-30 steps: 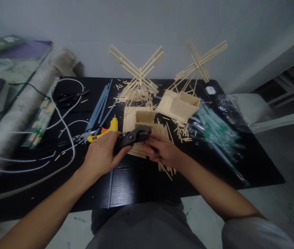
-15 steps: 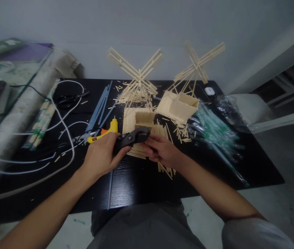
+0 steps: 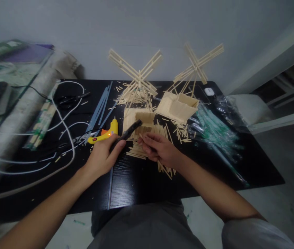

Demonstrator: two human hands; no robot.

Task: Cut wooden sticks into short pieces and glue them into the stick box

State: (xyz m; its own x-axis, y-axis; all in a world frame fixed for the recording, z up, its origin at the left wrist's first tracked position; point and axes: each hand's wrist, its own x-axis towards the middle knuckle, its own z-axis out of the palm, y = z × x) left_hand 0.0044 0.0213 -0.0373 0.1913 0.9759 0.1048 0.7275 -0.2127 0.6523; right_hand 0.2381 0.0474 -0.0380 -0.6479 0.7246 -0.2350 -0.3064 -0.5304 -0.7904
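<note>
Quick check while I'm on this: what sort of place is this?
It looks like a makeshift craft workspace, though whether at home or in a workshop I can't tell. A yellow hot-glue gun, two windmill models made of thin wooden sticks, and loose sticks lie on a black table.

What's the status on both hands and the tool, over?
Left hand gripping black hand tool. Right hand pinching thin stick. Yellow glue gun close by left hand, loose sticks around right.
</note>
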